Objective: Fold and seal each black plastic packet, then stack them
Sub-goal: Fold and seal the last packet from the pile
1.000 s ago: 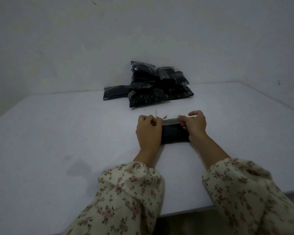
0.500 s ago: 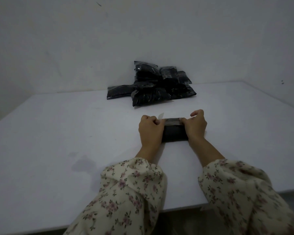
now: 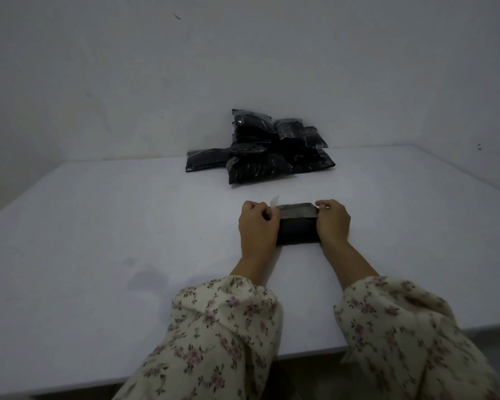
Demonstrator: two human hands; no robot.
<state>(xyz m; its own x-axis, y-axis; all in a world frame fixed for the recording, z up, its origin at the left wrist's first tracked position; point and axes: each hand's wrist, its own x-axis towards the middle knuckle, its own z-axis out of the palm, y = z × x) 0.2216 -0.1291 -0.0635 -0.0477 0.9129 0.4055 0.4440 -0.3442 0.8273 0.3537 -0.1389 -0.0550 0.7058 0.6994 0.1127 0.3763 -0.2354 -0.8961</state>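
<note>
Pinching a pale strip [image 3: 274, 202] between fingers of the left hand [image 3: 259, 226], peeling it farther off the packet [image 3: 298, 229] than a second ago. Gripping the packet's right end in curled fingers of the right hand [image 3: 332, 219], flat on the counter [image 3: 127, 226] before the pile [image 3: 260, 148]. Likely baring adhesive, sealing next.

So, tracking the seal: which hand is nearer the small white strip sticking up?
Left. The left hand pinches the small white strip; the right hand is across the folded black plastic packet from it.
</note>
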